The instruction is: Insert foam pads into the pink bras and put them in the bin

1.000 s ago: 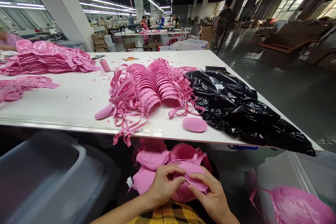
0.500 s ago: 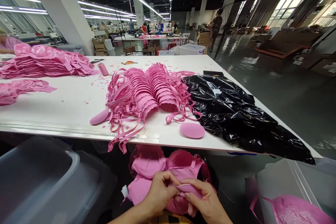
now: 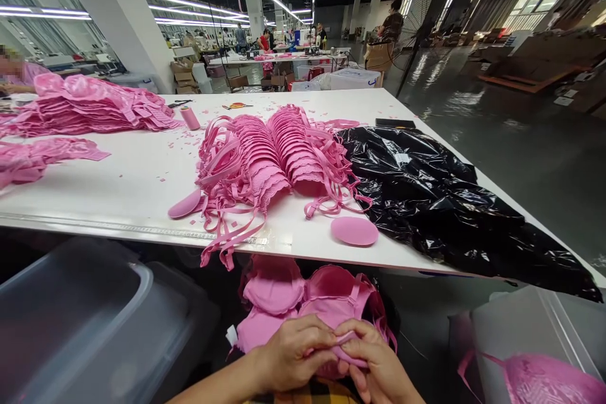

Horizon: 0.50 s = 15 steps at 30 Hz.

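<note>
- Two sets of fingers are closed on one pink pad [image 3: 343,354]: it is pinched between the left hand [image 3: 296,347] and the right hand [image 3: 379,360], right where the fingertips meet.
- Much of it is covered by knuckles, so how it is folded, and how firmly it is gripped, cannot be told.
- Trouble could be caused by the squeeze itself: if the piece is pressed too hard, a crease might be left in it.
- Should one pinch be loosened too soon, it could be dropped onto the pink garment [image 3: 277,293], which is spread below and beyond the fingers.
- Loose straps [image 3: 380,315] are seen just beside the right fingers; one could be snagged if that hand were swung outward.
- Farther ahead of the fingers, over the edge of the desk [image 3: 127,196], dangling straps [image 3: 222,247] are draped from the pink stack [image 3: 262,164]; if they were caught by a knuckle, the row might be pulled askew.
- An oval pad [image 3: 354,231] is placed near that edge, beyond the right fingers; by a careless knock it could be swept off, or nudged under the black plastic [image 3: 426,196] beside it.
</note>
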Each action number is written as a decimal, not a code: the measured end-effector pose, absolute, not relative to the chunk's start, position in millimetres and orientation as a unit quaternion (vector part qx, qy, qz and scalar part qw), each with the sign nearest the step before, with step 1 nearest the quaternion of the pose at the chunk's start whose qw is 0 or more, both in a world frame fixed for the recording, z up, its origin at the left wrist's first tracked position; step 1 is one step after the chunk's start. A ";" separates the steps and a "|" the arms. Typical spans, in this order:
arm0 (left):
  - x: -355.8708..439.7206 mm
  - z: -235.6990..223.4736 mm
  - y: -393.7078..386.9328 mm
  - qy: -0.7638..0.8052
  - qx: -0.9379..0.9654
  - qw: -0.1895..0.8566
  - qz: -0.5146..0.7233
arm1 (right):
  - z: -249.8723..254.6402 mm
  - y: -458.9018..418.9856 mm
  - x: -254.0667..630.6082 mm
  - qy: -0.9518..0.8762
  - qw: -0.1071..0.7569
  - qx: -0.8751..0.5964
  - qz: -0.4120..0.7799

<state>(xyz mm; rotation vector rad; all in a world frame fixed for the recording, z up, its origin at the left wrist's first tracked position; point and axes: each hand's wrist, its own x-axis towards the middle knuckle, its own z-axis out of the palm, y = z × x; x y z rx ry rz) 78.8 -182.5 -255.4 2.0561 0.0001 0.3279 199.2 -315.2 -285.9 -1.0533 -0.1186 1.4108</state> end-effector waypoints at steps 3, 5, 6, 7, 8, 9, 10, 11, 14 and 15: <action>80.4 -259.0 -186.1 0.061 0.847 0.504 0.159 | -284.8 -317.0 199.4 -0.097 0.638 -0.466 0.605; 81.6 -259.8 -188.3 0.116 0.833 0.514 0.169 | -282.0 -320.7 201.9 -0.164 0.619 -0.491 0.590; 81.9 -259.7 -189.1 0.140 0.825 0.520 0.174 | -279.8 -322.9 203.8 -0.208 0.601 -0.516 0.574; 82.1 -259.5 -189.6 0.160 0.816 0.526 0.177 | -277.2 -325.1 206.0 -0.257 0.577 -0.548 0.548; 82.0 -259.2 -189.9 0.176 0.809 0.531 0.178 | -274.3 -327.0 208.2 -0.305 0.552 -0.583 0.512; 81.7 -259.0 -190.2 0.187 0.804 0.536 0.177 | -271.5 -328.5 210.2 -0.350 0.527 -0.617 0.468; 81.4 -259.0 -190.7 0.195 0.800 0.540 0.173 | -269.0 -329.6 211.6 -0.389 0.505 -0.645 0.421; 81.0 -259.3 -191.4 0.200 0.797 0.544 0.169 | -267.0 -330.2 212.4 -0.421 0.488 -0.665 0.378; 80.0 -262.6 -195.7 0.216 0.784 0.560 0.159 | -264.9 -331.0 210.9 -0.498 0.475 -0.669 0.282; 79.7 -264.1 -197.6 0.226 0.774 0.571 0.157 | -265.2 -331.3 209.6 -0.522 0.483 -0.657 0.249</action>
